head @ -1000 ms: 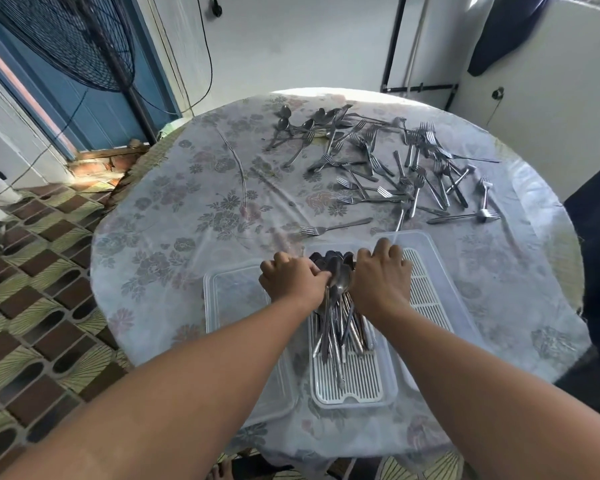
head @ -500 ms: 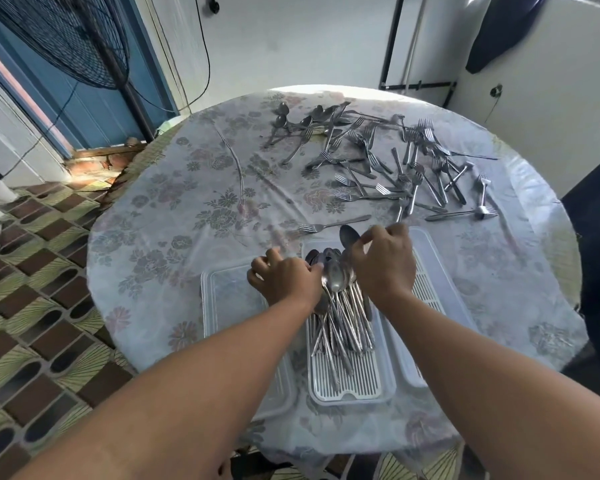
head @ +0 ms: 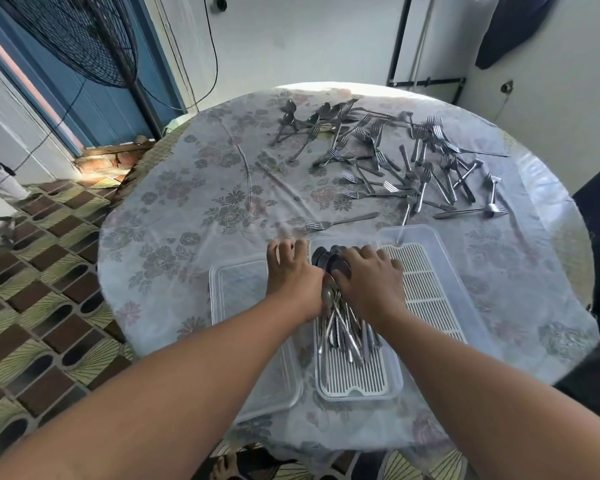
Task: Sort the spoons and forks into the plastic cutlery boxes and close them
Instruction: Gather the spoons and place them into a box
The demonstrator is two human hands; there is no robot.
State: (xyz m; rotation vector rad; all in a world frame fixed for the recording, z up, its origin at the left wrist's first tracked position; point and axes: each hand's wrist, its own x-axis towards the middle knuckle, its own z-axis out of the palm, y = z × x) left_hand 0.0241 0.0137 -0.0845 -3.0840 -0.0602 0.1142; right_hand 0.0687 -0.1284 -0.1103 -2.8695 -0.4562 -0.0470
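- two hands (head: 293,275) in view
- three clear plastic boxes (head: 440,258) on tabletop (head: 187,209)
- two white slatted inserts (head: 426,292)
- forks (head: 413,168), spoons (head: 343,323): too many, overlapping, uncounted

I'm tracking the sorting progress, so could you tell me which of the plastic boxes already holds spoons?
The middle box, between the two hands, holds the spoons. The box on its right shows only its white grate, and the clear tray on its left has no cutlery.

Lying bundled in the middle slatted cutlery box (head: 361,382): steel spoons (head: 343,327); sprawling loose across the far tabletop: forks (head: 413,168).
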